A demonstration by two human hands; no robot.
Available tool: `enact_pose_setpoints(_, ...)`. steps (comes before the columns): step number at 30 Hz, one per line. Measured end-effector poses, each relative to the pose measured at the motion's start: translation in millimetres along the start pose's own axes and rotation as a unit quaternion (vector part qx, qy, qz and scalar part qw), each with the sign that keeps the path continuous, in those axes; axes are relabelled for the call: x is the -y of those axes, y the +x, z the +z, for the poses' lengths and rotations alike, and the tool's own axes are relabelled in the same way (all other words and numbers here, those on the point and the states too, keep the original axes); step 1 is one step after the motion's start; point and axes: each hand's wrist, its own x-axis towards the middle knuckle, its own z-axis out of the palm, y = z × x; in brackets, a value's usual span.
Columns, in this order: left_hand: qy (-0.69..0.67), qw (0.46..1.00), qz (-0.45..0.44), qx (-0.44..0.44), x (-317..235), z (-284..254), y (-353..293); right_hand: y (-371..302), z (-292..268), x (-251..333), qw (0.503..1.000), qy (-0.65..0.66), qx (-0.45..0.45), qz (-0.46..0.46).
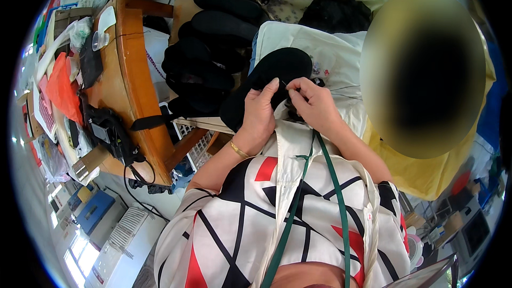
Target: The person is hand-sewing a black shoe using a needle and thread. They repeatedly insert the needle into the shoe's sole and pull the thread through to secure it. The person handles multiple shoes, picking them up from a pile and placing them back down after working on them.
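Note:
A black cloth shoe (pixel 290 63) lies across my lap, its rounded end pointing up and right. My left hand (pixel 260 108) is closed on the shoe's near side, with the thumb pressed upward along it. Close beside that thumb, my right hand (pixel 316 102) pinches a thin, needle-like piece at the shoe's edge. The piece is too small to make out surely. Thin dark thread (pixel 346 92) runs out to the right behind my right hand. Under the shoe, a white cloth (pixel 320 42) covers my lap.
Several black shoes (pixel 224 24) are piled at the upper left. An orange-brown wooden table (pixel 133 74) stands left, bearing a black bag (pixel 109 133), a red plastic bag (pixel 64 88) and a clear cup (pixel 100 40). Yellow cloth (pixel 416 170) hangs at right, beside a blurred oval area.

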Motion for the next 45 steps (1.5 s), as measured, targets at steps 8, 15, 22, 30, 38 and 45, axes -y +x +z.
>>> enact_pose_setpoints(8, -0.016, 1.000, 0.010, 0.023, 2, 2, 6, 2, 2, -3, 0.999, 0.007, -0.028, -0.016)
enact_pose_setpoints(15, -0.008, 1.000, -0.012, 0.021, 2, -6, 8, 3, 0, -1, 1.000, -0.015, -0.016, -0.010)
enact_pose_setpoints(22, -0.011, 0.999, -0.011, 0.032, 0, -3, 5, 10, -4, 0, 0.997, 0.046, 0.019, 0.051)
enact_pose_setpoints(30, 0.021, 0.999, 0.002, 0.040, 1, -3, 4, 16, 0, 3, 0.992, 0.103, 0.013, 0.069)
enact_pose_setpoints(38, 0.008, 0.999, -0.026, 0.024, -6, -3, 6, 10, 4, -11, 0.998, 0.055, -0.005, 0.008)
enact_pose_setpoints(45, 0.030, 0.996, -0.071, -0.033, -9, -4, 11, 8, 2, -11, 0.999, 0.039, -0.002, -0.014)
